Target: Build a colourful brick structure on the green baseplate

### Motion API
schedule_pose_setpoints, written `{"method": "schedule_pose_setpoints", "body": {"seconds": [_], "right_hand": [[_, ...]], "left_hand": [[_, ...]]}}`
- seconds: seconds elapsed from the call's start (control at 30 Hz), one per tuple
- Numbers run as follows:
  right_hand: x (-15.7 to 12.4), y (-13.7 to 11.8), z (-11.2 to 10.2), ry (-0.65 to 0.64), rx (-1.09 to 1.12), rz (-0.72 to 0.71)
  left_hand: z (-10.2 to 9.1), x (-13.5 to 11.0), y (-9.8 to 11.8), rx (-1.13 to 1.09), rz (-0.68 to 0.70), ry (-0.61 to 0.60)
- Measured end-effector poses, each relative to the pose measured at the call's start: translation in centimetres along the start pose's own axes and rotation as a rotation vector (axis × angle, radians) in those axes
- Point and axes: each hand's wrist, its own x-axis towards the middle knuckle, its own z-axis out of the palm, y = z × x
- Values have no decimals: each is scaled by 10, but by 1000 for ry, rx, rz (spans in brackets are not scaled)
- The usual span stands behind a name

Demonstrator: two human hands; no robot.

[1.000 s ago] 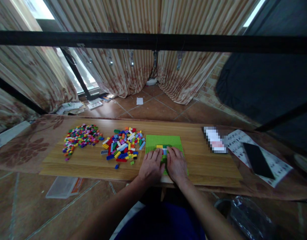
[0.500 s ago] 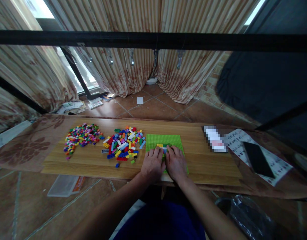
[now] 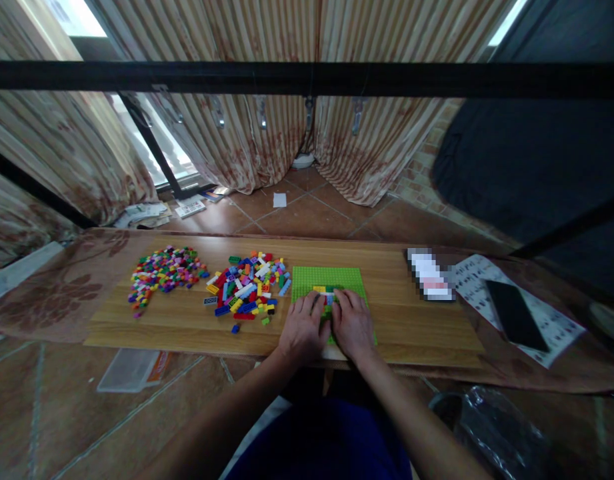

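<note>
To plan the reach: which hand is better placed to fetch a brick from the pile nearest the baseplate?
Probably the left hand: the brick pile lies on its side of the green baseplate; the right hand would cross over.

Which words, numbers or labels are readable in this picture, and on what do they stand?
No text can be read.
White printed paper sheet under the flat black phone: print too small.
Pixelated white packet: unreadable.
Printed papers on the floor: too blurred.
</note>
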Motion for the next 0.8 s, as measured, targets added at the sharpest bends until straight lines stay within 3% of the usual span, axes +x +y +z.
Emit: {"method": "schedule_pose_setpoints", "body": {"seconds": [0.3, 0.57, 0.8], "right_hand": [[-3, 7, -1, 45, 166, 44], [-3, 7, -1, 98, 249, 86], [-2, 9, -6, 192, 325, 144]], "left_hand": [[1, -5, -2, -8, 29, 90], [2, -5, -3, -24, 43, 84], [3, -5, -6, -77, -71, 177]]}}
